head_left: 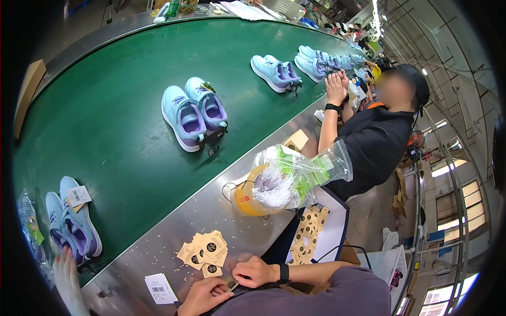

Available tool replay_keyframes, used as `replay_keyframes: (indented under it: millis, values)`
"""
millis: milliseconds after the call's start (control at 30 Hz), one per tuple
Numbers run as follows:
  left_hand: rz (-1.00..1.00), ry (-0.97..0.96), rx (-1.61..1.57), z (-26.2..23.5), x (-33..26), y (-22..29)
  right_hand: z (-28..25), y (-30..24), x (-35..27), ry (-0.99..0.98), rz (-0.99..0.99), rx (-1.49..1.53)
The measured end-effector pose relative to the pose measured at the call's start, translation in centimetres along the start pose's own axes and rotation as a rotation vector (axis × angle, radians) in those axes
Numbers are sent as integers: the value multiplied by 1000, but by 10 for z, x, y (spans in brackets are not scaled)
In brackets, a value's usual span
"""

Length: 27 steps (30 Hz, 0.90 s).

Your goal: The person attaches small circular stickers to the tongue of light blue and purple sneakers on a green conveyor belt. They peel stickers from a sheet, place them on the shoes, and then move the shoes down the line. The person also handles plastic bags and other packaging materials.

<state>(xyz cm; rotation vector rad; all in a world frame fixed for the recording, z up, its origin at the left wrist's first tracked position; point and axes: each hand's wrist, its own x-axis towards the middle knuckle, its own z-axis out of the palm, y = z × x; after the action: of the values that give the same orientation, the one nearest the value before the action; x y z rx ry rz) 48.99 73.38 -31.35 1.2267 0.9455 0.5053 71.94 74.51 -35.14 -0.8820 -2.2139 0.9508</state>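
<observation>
At the bottom, my left hand point(203, 296) is closed, its fingertips pinching a small tan card point(232, 285). Just to the right, my right hand point(255, 272), with a dark band on the wrist, is curled closed by the same card. A thin dark bit shows at its fingers, too small to name. Beyond my hands lies a loose pile of tan hang tags point(205, 250) with dark round prints. White barcode labels point(160, 289) lie left of them on the metal ledge point(158, 258).
Pairs of light-blue shoes point(192, 113) stand on the green conveyor belt point(121, 126). Another person's hand point(64, 271) reaches to a shoe pair point(74, 224) at left. A yellow tub point(245, 199) of white strings stands right, before a person in black point(363, 142). Tags fill a box point(308, 237).
</observation>
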Motion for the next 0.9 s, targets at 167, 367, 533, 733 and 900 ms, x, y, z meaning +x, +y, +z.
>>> replay_keyframes:
  millis: [167, 367, 533, 733, 900]
  values:
    - [23, -5, 84, 6, 2, -24, 0, -2, 2, 8, -10, -1]
    - [28, -17, 74, 4, -1, -22, 1, -6, 2, 7, -9, -10]
    - [16, -20, 53, 3, -1, -21, 1, -6, 4, 4, -12, -14]
    - [-2, -29, 62, 2, -2, -21, 2, -7, 3, 1, -16, 3]
    - [-7, -28, 47, 3, -1, -19, 1, -5, 2, 1, -8, 5]
